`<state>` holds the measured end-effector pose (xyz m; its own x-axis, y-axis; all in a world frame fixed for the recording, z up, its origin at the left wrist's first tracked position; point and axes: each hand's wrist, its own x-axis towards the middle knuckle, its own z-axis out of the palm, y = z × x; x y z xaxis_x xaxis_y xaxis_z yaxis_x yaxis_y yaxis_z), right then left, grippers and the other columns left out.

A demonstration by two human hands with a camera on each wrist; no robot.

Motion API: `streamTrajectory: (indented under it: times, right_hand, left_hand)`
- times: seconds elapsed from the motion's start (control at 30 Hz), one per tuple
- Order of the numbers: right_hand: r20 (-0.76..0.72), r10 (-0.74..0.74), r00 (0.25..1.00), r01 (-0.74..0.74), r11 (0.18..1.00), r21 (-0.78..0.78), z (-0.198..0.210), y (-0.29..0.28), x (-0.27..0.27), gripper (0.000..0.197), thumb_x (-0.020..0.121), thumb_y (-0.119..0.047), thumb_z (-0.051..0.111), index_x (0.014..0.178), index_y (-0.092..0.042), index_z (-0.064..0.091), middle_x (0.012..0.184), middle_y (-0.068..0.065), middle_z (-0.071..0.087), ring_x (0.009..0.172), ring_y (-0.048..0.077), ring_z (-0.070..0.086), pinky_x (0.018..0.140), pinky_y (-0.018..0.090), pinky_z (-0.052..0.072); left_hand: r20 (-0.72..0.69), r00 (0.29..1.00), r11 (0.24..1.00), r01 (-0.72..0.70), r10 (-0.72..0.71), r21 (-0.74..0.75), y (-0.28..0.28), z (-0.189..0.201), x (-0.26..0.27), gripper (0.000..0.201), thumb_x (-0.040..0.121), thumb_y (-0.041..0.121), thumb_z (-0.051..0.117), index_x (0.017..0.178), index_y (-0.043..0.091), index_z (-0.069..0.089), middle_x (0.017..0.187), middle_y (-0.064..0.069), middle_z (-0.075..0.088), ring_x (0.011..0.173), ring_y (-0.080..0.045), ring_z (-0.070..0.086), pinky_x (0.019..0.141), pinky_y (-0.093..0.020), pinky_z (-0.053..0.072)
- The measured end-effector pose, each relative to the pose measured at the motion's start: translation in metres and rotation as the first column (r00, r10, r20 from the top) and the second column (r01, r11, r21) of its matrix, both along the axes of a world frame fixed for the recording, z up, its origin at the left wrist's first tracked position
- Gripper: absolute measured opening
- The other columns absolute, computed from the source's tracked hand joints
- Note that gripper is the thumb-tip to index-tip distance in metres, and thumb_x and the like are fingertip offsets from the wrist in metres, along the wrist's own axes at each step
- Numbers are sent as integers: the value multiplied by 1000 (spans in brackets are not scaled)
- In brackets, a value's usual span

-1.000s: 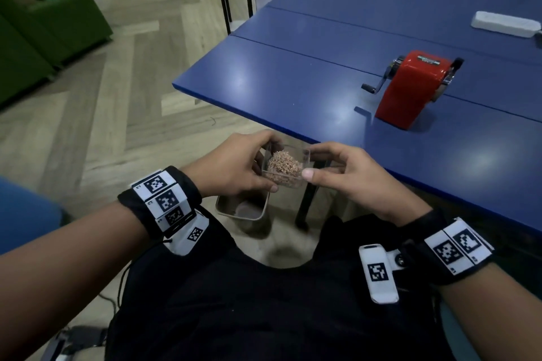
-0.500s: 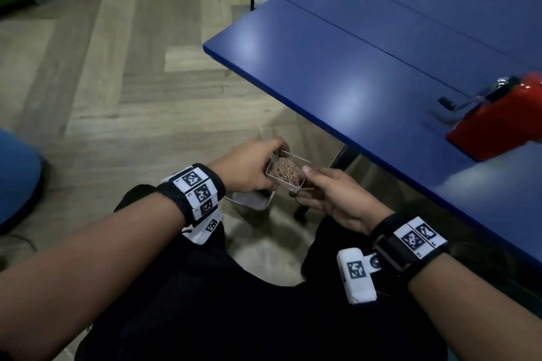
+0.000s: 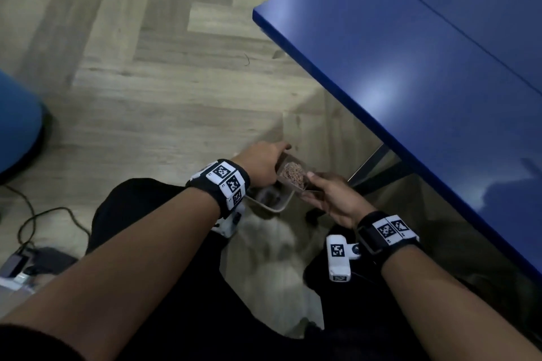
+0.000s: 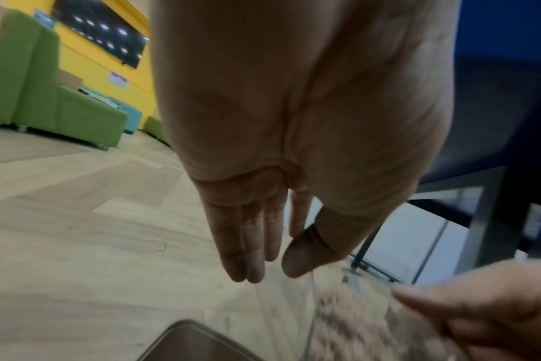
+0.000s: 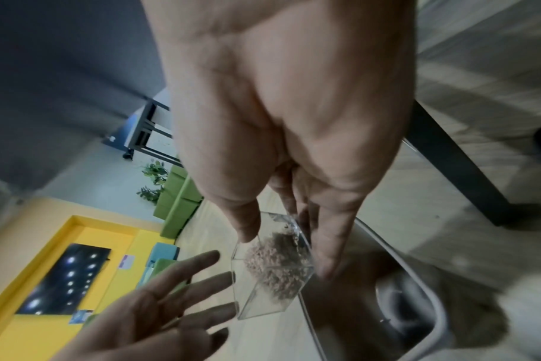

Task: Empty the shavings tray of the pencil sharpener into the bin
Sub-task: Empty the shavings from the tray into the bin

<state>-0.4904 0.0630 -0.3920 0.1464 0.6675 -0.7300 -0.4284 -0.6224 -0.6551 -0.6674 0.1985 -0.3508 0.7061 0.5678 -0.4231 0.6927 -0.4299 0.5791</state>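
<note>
The clear shavings tray (image 3: 293, 174), heaped with brown pencil shavings (image 5: 275, 268), hangs tilted above the grey bin (image 3: 271, 202), which stands on the floor between my knees. My right hand (image 3: 311, 182) pinches the tray between thumb and fingers; the right wrist view shows this grip (image 5: 281, 254) on the tray's near walls. My left hand (image 3: 278, 155) is beside the tray with straight, spread fingers (image 5: 182, 276) and grips nothing. The left wrist view shows the left hand (image 4: 263, 268) flat, the blurred tray (image 4: 355, 317) below it and the bin's rim (image 4: 195, 342). The sharpener is out of view.
The blue table (image 3: 410, 67) overhangs on the right, its dark leg (image 3: 369, 167) just beyond the tray. A blue seat (image 3: 17, 120) is at the left and cables (image 3: 44, 220) lie on the wooden floor. Green sofas (image 4: 62, 110) stand far off.
Both hands carried the tray down from table height to just over the bin. My left hand let go of the tray and opened. My view tipped down and the red sharpener left it.
</note>
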Motion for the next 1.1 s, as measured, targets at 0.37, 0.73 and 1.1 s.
streamTrajectory:
  times: [0.37, 0.73, 1.1]
  right_hand:
    - [402, 129, 907, -58, 981, -185, -126, 37, -8, 25, 98, -27, 81, 117, -16, 69, 124, 17, 77, 108, 29, 76, 96, 44, 65]
    - [739, 363, 568, -267, 930, -252, -149, 43, -25, 39, 97, -27, 82, 127, -11, 63, 108, 3, 71, 97, 18, 64, 81, 19, 42]
    - [759, 322, 566, -233, 946, -227, -147, 49, -24, 44, 91, -24, 87, 127, -14, 64, 108, 2, 73, 97, 22, 66, 88, 26, 49]
  left_hand:
    - [-48, 981, 981, -191, 190, -23, 49, -38, -11, 59, 86, 5, 55, 144, 15, 55, 137, -14, 66, 124, -33, 61, 98, -39, 52]
    - [-57, 957, 958, -286, 285, -23, 71, -42, -13, 61, 87, 10, 53, 147, 19, 54, 143, -10, 62, 130, -31, 59, 103, -39, 51]
    - [-55, 959, 960, -278, 277, -13, 70, -40, -10, 59, 87, 10, 52, 146, 19, 55, 143, -10, 63, 130, -30, 59, 102, -37, 51]
